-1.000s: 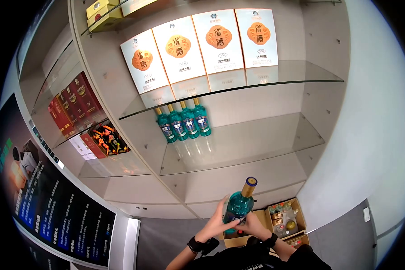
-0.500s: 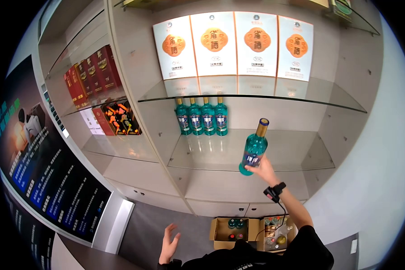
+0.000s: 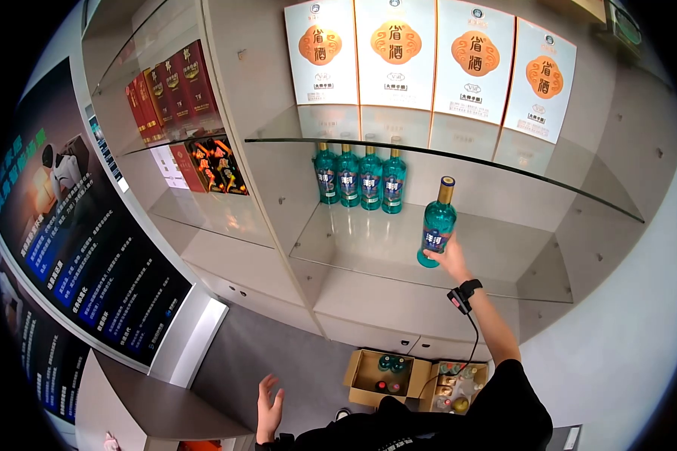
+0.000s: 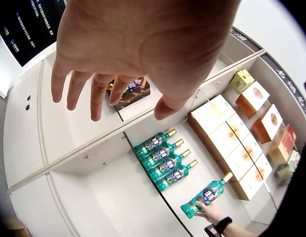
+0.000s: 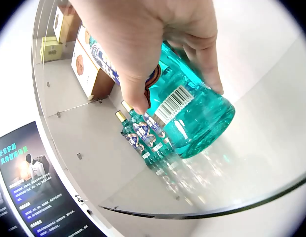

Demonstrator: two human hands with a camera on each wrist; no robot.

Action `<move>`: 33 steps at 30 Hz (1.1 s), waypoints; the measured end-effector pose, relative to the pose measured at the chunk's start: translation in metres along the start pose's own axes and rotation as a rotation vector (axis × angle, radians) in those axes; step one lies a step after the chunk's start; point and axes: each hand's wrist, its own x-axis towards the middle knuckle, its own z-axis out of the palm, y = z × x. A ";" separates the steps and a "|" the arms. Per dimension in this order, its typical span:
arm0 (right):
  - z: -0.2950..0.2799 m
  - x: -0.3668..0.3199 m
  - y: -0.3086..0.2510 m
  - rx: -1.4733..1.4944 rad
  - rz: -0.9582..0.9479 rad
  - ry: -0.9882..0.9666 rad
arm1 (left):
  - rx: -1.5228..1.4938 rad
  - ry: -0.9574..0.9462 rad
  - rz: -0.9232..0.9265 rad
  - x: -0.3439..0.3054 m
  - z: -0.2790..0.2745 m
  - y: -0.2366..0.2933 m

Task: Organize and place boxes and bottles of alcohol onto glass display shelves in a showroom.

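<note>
The left hand [image 3: 269, 404] is held low, fingers parted and only slightly bent, nothing in them. Ahead of it and to its right, the right hand [image 3: 451, 259] grips a teal bottle [image 3: 438, 218] round the lower part, thumb on the label side; the bottle is nearly upright, gold neck upward. It is over the lower glass shelf [image 3: 496, 252]; whether its base touches the glass I cannot tell. Below the right hand, on the floor [image 3: 293, 353], open cardboard cartons [image 3: 372, 397] hold bottles. Beyond the right hand and to its left, four matching bottles [image 3: 370, 183] stand in a row on that shelf. Above the right hand, four white boxes [image 3: 466, 75] stand on the upper glass shelf [image 3: 399, 128]
</note>
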 end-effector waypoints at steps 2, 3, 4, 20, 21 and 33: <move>0.003 0.001 0.004 -0.003 -0.010 -0.006 | 0.019 0.008 0.010 -0.001 0.000 0.002; 0.004 0.001 0.004 0.002 -0.005 -0.007 | 0.026 0.008 0.008 -0.001 0.000 0.004; 0.004 0.001 0.005 -0.001 0.021 -0.026 | 0.037 0.017 0.002 -0.002 0.001 0.007; 0.012 0.000 0.014 -0.042 0.106 -0.041 | 0.064 0.050 -0.019 0.000 0.004 0.013; 0.012 -0.001 0.016 -0.042 0.111 -0.043 | 0.066 0.046 -0.022 0.000 0.004 0.013; 0.030 0.017 0.045 -0.015 0.038 0.055 | 0.074 0.009 -0.015 0.000 0.013 0.001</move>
